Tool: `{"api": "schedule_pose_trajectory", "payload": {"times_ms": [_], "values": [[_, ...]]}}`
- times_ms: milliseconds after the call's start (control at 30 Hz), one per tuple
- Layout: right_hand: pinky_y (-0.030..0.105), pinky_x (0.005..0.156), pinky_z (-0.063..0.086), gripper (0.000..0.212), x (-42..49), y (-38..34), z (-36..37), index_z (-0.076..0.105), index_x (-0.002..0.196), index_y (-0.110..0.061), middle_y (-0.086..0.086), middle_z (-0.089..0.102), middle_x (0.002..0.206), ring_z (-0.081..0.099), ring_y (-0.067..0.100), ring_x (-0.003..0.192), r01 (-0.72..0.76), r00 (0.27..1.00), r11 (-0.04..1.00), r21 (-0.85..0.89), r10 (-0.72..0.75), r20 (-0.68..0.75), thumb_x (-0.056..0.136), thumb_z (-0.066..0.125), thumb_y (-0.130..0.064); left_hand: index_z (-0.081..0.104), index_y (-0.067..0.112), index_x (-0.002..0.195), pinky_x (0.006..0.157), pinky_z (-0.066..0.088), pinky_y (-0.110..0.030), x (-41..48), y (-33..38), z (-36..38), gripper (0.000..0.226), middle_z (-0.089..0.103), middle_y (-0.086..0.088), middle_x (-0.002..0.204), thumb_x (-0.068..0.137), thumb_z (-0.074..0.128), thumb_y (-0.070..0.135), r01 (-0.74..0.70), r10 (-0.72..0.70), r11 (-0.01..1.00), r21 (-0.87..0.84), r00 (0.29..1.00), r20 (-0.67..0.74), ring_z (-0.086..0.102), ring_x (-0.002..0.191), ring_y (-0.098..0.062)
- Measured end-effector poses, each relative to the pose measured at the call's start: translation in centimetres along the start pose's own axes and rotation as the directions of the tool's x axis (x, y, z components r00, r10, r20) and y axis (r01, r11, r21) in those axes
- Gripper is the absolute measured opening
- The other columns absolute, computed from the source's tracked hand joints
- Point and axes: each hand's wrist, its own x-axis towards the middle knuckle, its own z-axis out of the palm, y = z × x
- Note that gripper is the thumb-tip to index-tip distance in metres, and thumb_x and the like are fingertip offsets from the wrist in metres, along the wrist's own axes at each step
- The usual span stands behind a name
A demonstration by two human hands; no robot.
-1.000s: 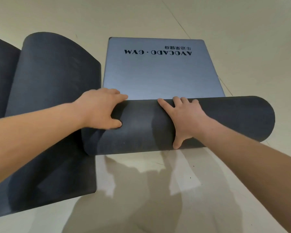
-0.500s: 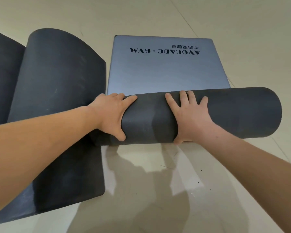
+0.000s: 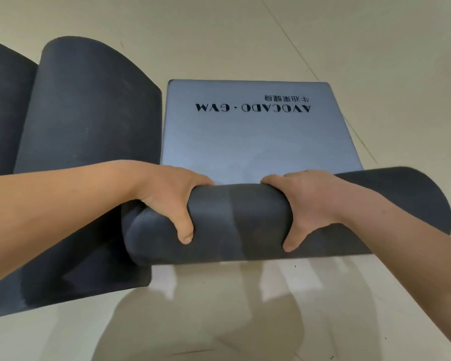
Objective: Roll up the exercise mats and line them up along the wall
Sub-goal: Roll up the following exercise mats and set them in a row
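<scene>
Step in hand, by my reading: rolling, with one mat roughly half wound on the floor (image 3: 245, 321) and no wall in view, so the lining-up is not yet begun. A second mat (image 3: 89, 113) lies along the floor's left side. It is unrolled and dark, and its far part is humped in loose curves; I judge it untouched as yet. Your mat (image 3: 253, 152) lies mid-floor, just right of the second one, with its blue-grey face up. Its far end is flat and carries the print (image 3: 253, 108) near the far edge, upside down to you. Its near end is wound into a dark roll (image 3: 237, 222) lying crosswise before you, and the roll's left end overlaps the second mat's right edge. Your left hand (image 3: 167, 194) grips the roll near its left end and your right hand (image 3: 307, 204) grips it just right of the middle, a bare stretch of roll between them. Each thumb is pressed on the near face, and the fingers curl over the top and out of sight on the far side. The next move calls for driving the roll away from you over the flat stretch toward the print. Press evenly with both hands so the turns stay tight and the ends square, and keep the left end from dragging on the second mat.
</scene>
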Motion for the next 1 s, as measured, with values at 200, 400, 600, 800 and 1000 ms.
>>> {"api": "schedule_pose_trajectory", "payload": {"times_ms": [200, 400, 600, 800, 1000], "values": [[0.044, 0.100, 0.051, 0.144, -2.0, -1.1, -0.2, 0.001, 0.164, -0.050, -0.008, 0.042, 0.156, 0.047, 0.022, 0.140, -0.034, 0.998, 0.999, 0.000, 0.034, -0.055, 0.054, 0.092, -0.071, 0.063, 0.054, 0.131, 0.102, 0.060, -0.042, 1.7, -0.8, -1.2, 0.097, 0.074, 0.023, 0.121, 0.047, 0.107, 0.038, 0.022, -0.010, 0.995, -0.100, 0.992, 0.122, 0.073, 0.114, -0.013], [0.069, 0.111, 0.039, 0.171, -1.8, -6.6, 4.1, -0.035, 0.160, -0.018, 0.038, 0.002, 0.167, 0.013, 0.057, 0.156, -0.217, 0.976, 0.938, -0.271, 0.203, -0.077, 0.058, 0.091, -0.073, 0.035, 0.038, 0.163, 0.123, 0.039, -0.045, 1.1, -1.7, -2.3, 0.130, 0.044, 0.011, 0.162, 0.053, 0.101, 0.061, 0.090, -0.086, 0.995, 0.035, 0.991, -0.107, 0.044, 0.149, -0.021], [0.051, 0.096, 0.049, 0.169, 1.3, -3.0, 1.4, -0.015, 0.165, -0.033, 0.015, 0.043, 0.146, 0.053, 0.037, 0.126, -0.093, 0.994, 0.963, -0.252, 0.077, -0.074, 0.041, 0.090, -0.080, 0.046, 0.038, 0.155, 0.107, 0.051, -0.042, -2.4, 1.2, -0.4, 0.080, 0.053, 0.010, 0.152, 0.084, 0.073, 0.063, 0.111, 0.068, 0.920, 0.375, 0.899, -0.433, 0.052, 0.137, -0.019], [0.050, 0.110, 0.045, 0.163, 3.4, 0.5, -3.5, -0.001, 0.159, -0.063, -0.014, 0.033, 0.163, 0.047, 0.029, 0.146, -0.080, 0.996, 0.990, 0.116, 0.075, 0.043, 0.030, 0.097, -0.075, -0.019, 0.029, 0.165, 0.115, 0.040, -0.051, -1.9, 3.9, 5.8, 0.136, 0.019, -0.015, 0.162, 0.074, 0.064, 0.087, 0.245, 0.049, 0.763, 0.598, 0.901, -0.431, 0.030, 0.147, -0.035], [0.056, 0.125, 0.028, 0.148, 1.8, -0.3, -2.2, 0.003, 0.168, -0.046, 0.001, 0.009, 0.178, 0.011, 0.026, 0.164, -0.072, 0.949, 0.996, 0.052, 0.084, -0.303, 0.054, 0.095, -0.067, -0.030, 0.029, 0.159, 0.117, 0.036, -0.059, 1.1, 2.4, 5.2, 0.151, 0.013, -0.018, 0.165, 0.065, 0.073, 0.086, 0.306, 0.004, 0.786, 0.537, 0.866, -0.500, 0.021, 0.153, -0.038]]}}
